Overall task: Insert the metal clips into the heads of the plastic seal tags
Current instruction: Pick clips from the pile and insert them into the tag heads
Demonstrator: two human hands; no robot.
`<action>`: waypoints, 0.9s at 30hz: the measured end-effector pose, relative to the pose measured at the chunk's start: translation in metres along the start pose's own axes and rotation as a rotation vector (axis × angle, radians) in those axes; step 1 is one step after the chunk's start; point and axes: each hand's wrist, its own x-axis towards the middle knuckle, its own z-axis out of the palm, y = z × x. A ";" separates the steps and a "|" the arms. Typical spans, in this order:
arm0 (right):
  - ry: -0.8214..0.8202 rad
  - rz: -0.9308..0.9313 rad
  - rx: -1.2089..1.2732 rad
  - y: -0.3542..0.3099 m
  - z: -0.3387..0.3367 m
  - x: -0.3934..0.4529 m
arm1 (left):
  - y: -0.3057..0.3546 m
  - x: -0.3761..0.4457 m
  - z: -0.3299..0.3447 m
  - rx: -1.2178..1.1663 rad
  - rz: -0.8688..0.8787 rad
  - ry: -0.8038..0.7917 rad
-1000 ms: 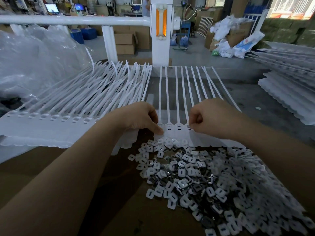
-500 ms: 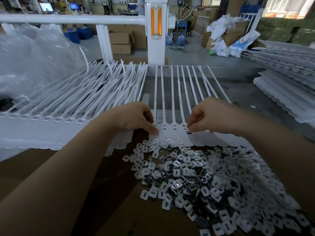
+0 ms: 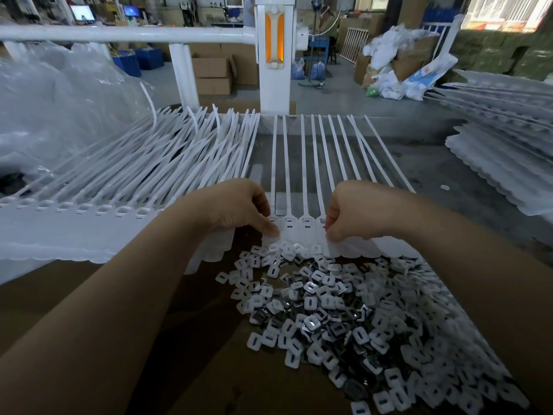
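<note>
Lying nearest on the brown tabletop (image 3: 89, 295) is a heap of clips (image 3: 344, 319). Just beyond it, the left hand (image 3: 239, 208) and right hand (image 3: 356, 211), fingers curled, are pinching the row of seal tags (image 3: 299, 229) at its near edge; their straps are stretching away toward a white post (image 3: 275, 70).

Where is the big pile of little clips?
In the head view, the pile of clips lies on the brown surface, low and right of centre, just below both hands and the row of tag heads.

The right hand (image 3: 357, 212) hides several seal tag heads (image 3: 305, 227), and its curled fingertips cannot be seen.
</note>
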 end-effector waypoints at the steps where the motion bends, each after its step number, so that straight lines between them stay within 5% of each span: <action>1: -0.001 0.006 -0.010 -0.001 0.000 0.000 | 0.000 0.000 0.000 0.000 0.000 0.002; 27: 0.029 0.001 -0.130 -0.011 0.001 -0.006 | 0.000 0.000 0.001 -0.001 0.017 -0.008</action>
